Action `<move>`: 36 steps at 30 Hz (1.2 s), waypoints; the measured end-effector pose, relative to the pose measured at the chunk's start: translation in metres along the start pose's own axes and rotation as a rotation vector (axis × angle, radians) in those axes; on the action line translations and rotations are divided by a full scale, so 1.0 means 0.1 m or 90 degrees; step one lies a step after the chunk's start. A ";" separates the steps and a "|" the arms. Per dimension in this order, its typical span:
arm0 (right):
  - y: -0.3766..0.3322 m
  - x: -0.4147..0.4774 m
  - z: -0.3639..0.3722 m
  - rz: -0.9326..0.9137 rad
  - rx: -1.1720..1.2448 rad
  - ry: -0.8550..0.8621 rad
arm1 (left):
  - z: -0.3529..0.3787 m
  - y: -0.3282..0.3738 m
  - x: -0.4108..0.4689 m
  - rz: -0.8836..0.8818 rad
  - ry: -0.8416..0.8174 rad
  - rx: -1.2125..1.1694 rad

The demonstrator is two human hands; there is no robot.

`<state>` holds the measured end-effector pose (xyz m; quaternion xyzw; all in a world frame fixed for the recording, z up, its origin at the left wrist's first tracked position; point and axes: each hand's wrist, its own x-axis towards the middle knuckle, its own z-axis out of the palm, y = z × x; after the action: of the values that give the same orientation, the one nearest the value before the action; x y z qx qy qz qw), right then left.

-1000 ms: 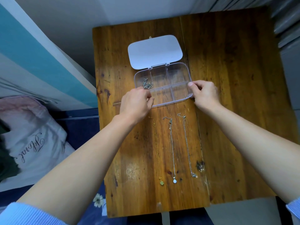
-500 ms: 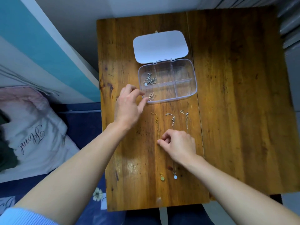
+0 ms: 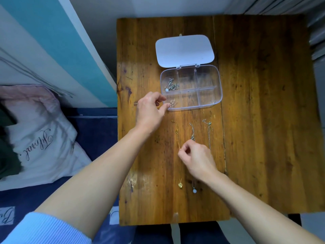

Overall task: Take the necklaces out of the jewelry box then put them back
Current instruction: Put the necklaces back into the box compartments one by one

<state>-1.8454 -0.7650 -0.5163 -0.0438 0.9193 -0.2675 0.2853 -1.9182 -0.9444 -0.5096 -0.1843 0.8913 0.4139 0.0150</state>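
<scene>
Your left hand (image 3: pixel 149 111) sits at the near-left corner of the clear jewelry box (image 3: pixel 191 88), thumb and forefinger a little apart, touching the rim beside a bunched pinkish chain (image 3: pixel 173 104) in the near-left compartment. A silver necklace (image 3: pixel 171 85) lies coiled in the far-left compartment, and the white lid (image 3: pixel 184 50) is flipped open flat on the wooden table (image 3: pixel 263 103). Your right hand (image 3: pixel 197 158) is curled over the three necklaces laid out in front of the box: fingertips pinched together at the gold necklace (image 3: pixel 176 131), though I can't tell whether the chain is actually gripped. The middle necklace (image 3: pixel 192 132) and right necklace (image 3: pixel 209 131) run under that hand.
</scene>
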 end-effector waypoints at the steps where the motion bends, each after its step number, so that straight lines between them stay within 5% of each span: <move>1: -0.01 -0.02 -0.09 0.005 0.070 0.023 | 0.00 -0.01 0.00 -0.002 -0.001 -0.004; 8: -0.29 -0.06 -0.83 0.002 0.420 0.059 | 0.00 -0.01 0.00 -0.017 -0.006 -0.016; 22: -0.61 0.39 -1.85 -0.149 0.378 0.157 | -0.01 0.03 -0.01 -0.035 -0.005 -0.035; 36: -0.27 1.42 -1.53 0.012 0.190 0.182 | 0.01 0.04 -0.03 -0.052 0.006 -0.050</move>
<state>-2.0497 -0.7498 -0.4668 0.0459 0.9011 -0.4015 0.1575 -1.9172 -0.9400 -0.5067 -0.2230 0.8664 0.4464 0.0201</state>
